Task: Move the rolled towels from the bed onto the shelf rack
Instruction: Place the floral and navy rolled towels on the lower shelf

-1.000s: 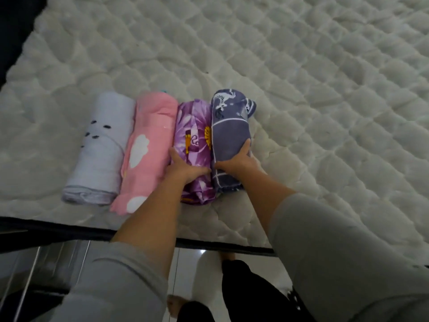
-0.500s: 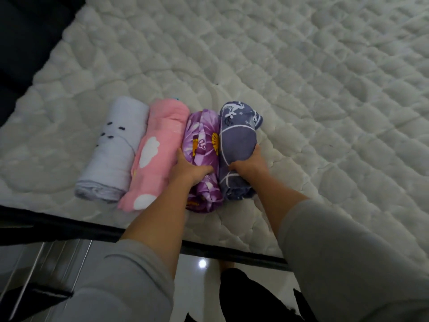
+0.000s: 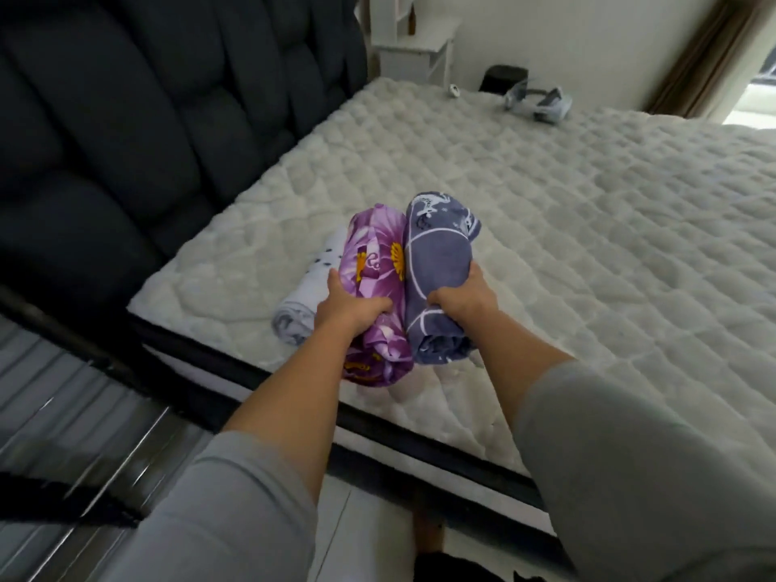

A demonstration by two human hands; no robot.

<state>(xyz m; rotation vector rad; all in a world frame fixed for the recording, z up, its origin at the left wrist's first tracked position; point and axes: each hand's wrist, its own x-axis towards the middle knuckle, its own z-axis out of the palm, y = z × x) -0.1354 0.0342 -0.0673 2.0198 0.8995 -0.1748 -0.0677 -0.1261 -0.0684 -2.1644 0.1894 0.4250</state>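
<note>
Fingers (image 3: 380, 305) of left hand (image 3: 346, 308) wrapped the purple floral rolled towel (image 3: 376, 279); right hand (image 3: 464, 298) clenched the touching blue-grey rolled towel (image 3: 439, 262), white towel (image 3: 302, 296) behind on bed (image 3: 588, 245).

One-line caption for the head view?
Left hand grips purple towel, right hand grips blue towel, above bed.
</note>
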